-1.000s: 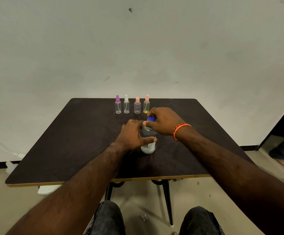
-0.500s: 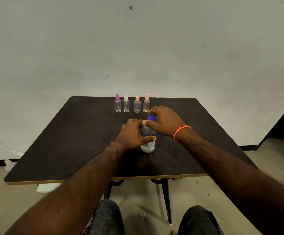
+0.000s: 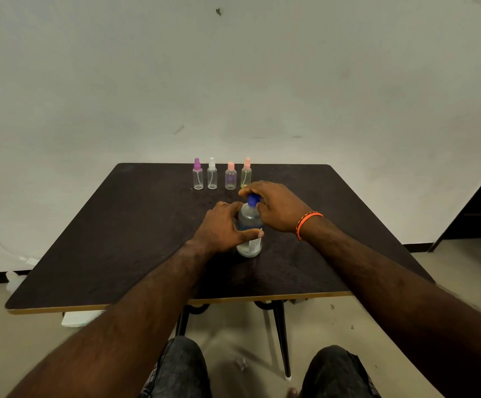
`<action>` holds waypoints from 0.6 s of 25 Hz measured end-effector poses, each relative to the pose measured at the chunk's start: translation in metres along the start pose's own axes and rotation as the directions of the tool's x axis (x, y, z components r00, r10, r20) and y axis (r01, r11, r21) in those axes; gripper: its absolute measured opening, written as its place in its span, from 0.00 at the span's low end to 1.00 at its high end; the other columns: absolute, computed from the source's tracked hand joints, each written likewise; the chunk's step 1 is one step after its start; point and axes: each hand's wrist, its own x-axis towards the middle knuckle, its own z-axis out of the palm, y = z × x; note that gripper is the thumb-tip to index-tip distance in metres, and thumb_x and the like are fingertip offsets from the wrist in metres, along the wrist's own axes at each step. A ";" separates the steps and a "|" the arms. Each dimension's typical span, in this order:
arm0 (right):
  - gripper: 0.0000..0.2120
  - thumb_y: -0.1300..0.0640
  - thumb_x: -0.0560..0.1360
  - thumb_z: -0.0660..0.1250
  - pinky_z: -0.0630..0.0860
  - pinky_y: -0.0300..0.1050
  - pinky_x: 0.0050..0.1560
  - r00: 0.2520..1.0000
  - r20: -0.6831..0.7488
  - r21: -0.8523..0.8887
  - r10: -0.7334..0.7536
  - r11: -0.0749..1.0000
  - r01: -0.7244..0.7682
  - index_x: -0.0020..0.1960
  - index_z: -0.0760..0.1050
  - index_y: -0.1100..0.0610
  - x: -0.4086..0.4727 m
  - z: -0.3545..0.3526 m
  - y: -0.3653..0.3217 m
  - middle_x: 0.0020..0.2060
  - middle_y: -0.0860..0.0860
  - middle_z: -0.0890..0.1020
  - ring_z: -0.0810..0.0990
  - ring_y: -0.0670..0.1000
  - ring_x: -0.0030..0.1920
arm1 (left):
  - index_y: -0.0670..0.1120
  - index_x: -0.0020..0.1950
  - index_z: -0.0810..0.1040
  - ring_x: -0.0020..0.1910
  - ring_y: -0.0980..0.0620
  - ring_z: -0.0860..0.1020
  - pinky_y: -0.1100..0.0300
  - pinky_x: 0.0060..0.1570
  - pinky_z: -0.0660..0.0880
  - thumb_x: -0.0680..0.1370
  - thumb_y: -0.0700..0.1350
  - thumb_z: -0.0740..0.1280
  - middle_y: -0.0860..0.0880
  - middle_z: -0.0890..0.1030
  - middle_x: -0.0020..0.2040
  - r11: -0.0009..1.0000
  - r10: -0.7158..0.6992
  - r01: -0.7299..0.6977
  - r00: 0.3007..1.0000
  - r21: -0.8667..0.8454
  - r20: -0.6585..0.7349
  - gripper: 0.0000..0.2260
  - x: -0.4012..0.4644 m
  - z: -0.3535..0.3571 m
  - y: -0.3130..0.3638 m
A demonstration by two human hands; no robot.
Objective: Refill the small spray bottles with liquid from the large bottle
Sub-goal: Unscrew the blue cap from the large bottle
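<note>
Holding the large bottle [image 3: 249,231] with my left hand [image 3: 223,226], I keep it standing up near the middle of the dark table [image 3: 119,239]. My left fingers curl round the far side of the bottle and my thumb lies across the front, just above the white label [image 3: 254,245]. My right hand [image 3: 276,206] is on top, with the fingers and thumb curled round the blue cap [image 3: 253,200]. The cap sits on the neck of the bottle; I cannot tell if it is loose or tight. The bottle is see-through and has some clear liquid in it. An orange band [image 3: 308,224] goes round my right wrist. Four small spray bottles stand in a row close to the far edge of the table, a bit left of its middle. From left to right they are the purple-topped bottle [image 3: 198,178], the white-topped bottle [image 3: 212,177], the bottle with the short pink top [image 3: 230,179] and the bottle with the tall pink top [image 3: 246,173]. All four stand up straight with their tops on, and they look almost empty. The last one is partly hidden behind my right hand, just beyond my fingers. The big bottle is well apart from the first three. Below the near edge of the table I see my two knees [image 3: 182,366] in dark trousers.
</note>
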 end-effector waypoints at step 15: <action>0.17 0.63 0.75 0.66 0.74 0.45 0.61 0.964 -0.216 -0.032 0.154 0.986 -0.164 0.63 0.79 0.56 -0.023 -0.012 0.055 0.60 0.52 0.82 0.79 0.52 0.59 | 0.57 0.62 0.78 0.55 0.54 0.79 0.47 0.57 0.79 0.66 0.77 0.71 0.59 0.82 0.55 0.999 0.001 0.000 0.999 0.053 -0.035 0.33 0.000 0.007 -0.002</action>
